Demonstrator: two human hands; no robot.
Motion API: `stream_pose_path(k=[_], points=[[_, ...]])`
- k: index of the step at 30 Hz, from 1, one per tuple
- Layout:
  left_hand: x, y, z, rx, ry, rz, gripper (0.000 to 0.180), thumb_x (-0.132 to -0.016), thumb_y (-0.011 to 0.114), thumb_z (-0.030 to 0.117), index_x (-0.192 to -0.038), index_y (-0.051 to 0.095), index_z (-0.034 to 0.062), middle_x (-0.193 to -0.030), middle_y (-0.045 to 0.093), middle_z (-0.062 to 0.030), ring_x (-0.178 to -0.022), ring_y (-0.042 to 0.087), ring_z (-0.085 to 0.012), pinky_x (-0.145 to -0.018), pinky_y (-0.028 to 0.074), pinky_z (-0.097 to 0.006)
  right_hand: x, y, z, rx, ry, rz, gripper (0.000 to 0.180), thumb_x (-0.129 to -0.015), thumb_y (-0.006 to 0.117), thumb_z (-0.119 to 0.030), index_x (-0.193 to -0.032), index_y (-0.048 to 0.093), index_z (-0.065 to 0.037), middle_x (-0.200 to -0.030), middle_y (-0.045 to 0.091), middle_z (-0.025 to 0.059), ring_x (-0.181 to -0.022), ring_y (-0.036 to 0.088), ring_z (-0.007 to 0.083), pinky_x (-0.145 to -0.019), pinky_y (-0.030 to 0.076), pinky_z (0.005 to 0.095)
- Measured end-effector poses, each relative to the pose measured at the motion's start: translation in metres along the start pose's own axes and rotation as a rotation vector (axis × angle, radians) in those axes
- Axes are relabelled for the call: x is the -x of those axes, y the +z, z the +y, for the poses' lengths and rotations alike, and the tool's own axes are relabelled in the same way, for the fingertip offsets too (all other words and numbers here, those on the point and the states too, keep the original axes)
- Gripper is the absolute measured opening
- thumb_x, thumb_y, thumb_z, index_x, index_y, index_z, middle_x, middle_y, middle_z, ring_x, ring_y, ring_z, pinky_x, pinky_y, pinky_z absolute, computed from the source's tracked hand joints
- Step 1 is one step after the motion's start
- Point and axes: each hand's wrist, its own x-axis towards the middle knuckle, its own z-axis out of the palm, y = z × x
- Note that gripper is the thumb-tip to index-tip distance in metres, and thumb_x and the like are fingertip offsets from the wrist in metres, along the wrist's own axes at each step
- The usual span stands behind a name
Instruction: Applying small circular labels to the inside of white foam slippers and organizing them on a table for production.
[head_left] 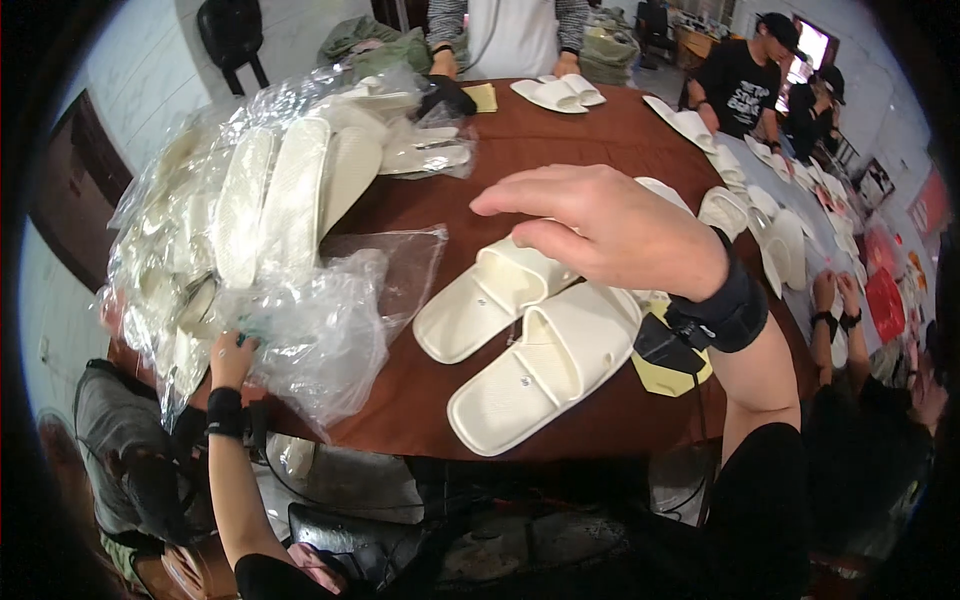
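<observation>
Two cream slippers, a nearer slipper point(545, 370) and a farther slipper point(480, 300), lie side by side on the brown table, toes pointing away to the right. Over the farther one's toe hovers my right hand point(620, 225), its fingers stretched out and thumb apart, holding nothing. At the table's left, my left hand point(232, 358) has its fingers closed on the edge of a clear plastic bag point(335, 330); the fingertips show only in part. Just beyond that bag rises a heap of cream slippers point(295, 190) in clear plastic.
A yellow pad point(672, 372) with a black device lies by my right wrist. More white slippers point(560, 95) sit at the far edge, where a person stands. On the right, a grey table point(815, 225) holds slippers and a red bag point(882, 300), with several people around it.
</observation>
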Motion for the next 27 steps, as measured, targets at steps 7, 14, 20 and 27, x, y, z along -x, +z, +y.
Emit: stream_pose_path(k=[7, 14, 20, 27], points=[[0.017, -0.008, -0.020, 0.075, 0.176, 0.092, 0.017, -0.086, 0.056, 0.007, -0.097, 0.062, -0.0052, -0.095, 0.060, -0.0250, -0.091, 0.057, -0.0437, -0.078, 0.045, -0.047, 0.079, -0.005, -0.010, 0.013, 0.280, -0.277, 0.027, -0.088, 0.058, -0.014, -0.112, 0.062, -0.004, -0.094, 0.067, 0.0188, -0.088, 0.065, 0.0370, -0.077, 0.052, 0.0443], [0.030, -0.035, -0.015, 0.273, 0.190, 0.101, 0.016, -0.087, 0.055, 0.007, -0.097, 0.061, -0.0046, -0.094, 0.060, -0.0239, -0.088, 0.056, -0.0424, -0.076, 0.044, -0.044, 0.112, 0.025, -0.028, 0.092, 0.214, -0.399, 0.015, -0.086, 0.053, -0.009, -0.097, 0.062, -0.007, -0.077, 0.061, 0.0119, -0.076, 0.064, 0.0326, -0.067, 0.048, 0.0452], [0.060, -0.077, 0.040, 0.267, 0.021, 0.242, 0.018, -0.090, 0.053, 0.005, -0.103, 0.061, -0.0036, -0.094, 0.060, -0.0195, -0.089, 0.059, -0.0330, -0.076, 0.046, -0.039, 0.122, 0.039, -0.030, 0.222, 0.146, -0.445, 0.014, -0.081, 0.056, -0.011, -0.093, 0.060, -0.004, -0.076, 0.060, 0.0093, -0.073, 0.063, 0.0281, -0.066, 0.047, 0.0407], [0.141, -0.127, 0.242, 0.473, 0.607, 0.425, 0.034, -0.085, 0.052, -0.009, -0.118, 0.060, -0.0022, -0.121, 0.059, -0.0185, -0.110, 0.058, -0.0331, -0.095, 0.046, -0.038, 0.110, 0.053, -0.027, 0.290, 0.176, -0.492, 0.008, -0.077, 0.058, -0.011, -0.080, 0.054, -0.004, -0.068, 0.061, 0.0097, -0.068, 0.063, 0.0281, -0.063, 0.047, 0.0392]])
